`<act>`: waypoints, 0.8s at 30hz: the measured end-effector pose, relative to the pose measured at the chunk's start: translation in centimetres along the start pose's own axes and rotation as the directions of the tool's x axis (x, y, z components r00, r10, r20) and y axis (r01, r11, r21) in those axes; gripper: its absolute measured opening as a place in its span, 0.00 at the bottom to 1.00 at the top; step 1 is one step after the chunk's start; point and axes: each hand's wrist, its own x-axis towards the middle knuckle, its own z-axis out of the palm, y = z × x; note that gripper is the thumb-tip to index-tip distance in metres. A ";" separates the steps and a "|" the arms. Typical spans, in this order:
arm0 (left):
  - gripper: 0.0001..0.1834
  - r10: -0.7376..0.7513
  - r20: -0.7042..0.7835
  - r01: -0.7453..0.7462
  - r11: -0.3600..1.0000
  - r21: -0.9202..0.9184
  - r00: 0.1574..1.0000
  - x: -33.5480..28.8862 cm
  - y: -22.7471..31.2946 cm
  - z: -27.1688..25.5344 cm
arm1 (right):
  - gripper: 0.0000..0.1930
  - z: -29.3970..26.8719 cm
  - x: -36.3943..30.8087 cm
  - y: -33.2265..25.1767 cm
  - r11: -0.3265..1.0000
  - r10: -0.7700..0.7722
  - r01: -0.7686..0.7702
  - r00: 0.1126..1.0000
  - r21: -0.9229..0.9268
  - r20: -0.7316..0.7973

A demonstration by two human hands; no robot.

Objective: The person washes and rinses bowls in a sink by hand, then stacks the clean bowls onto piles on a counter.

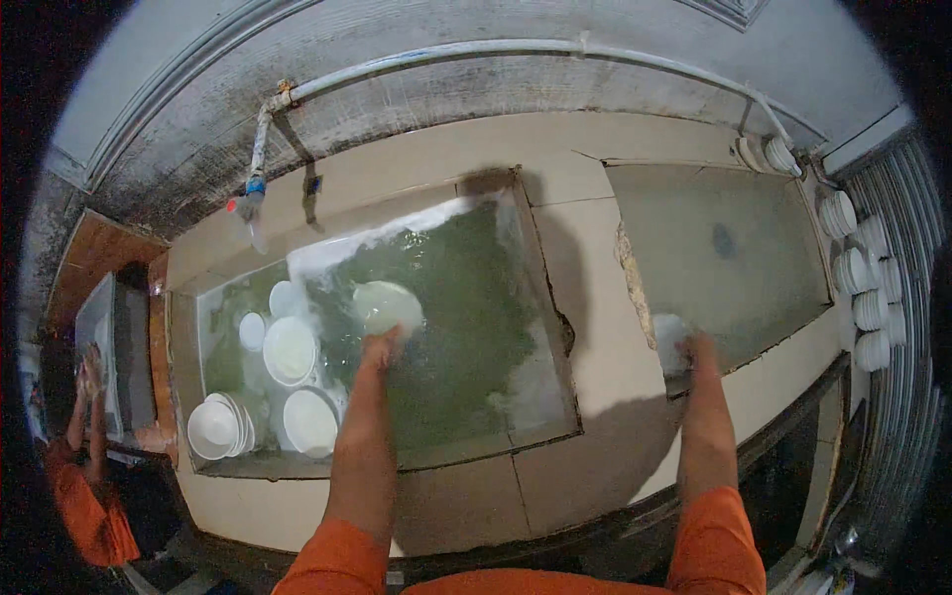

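In the larger basin of greenish water, my left hand (383,347) grips the near rim of a white plate (387,303) lying at the water surface. Over in the right basin of cloudy water, my right hand (698,347) dips in, closed at the edge of a white dish (670,331); the murk partly hides its fingers and the dish. Left of my left hand, white bowls (290,350) and small round dishes (252,331) sit in the water. A tilted stack of white bowls (218,426) rests in the near left corner.
A tiled ledge (595,297) with a chipped edge divides the basins. A pipe tap (254,198) hangs over the left basin's far side. Stacked white dishes (871,307) line the right side. At far left, another person's hands (91,372) are by a grey tub (111,347).
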 end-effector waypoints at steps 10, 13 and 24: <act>0.23 -0.182 -0.177 0.211 0.963 0.167 0.967 -2.9 -8.2 5.0 | 0.24 -0.5 -25.0 -37.9 0.519 -0.631 0.807 0.585 0.283 -0.510; 0.22 -0.339 -0.067 0.308 0.909 -0.282 0.939 -6.3 -6.4 3.1 | 0.36 1.7 -28.0 -43.0 0.633 -0.553 0.505 0.826 0.587 -0.114; 0.19 0.165 0.325 -0.185 0.982 0.030 0.931 -11.2 13.8 -8.5 | 0.35 -11.1 -23.6 -34.4 0.287 -0.598 0.957 0.213 0.042 -0.772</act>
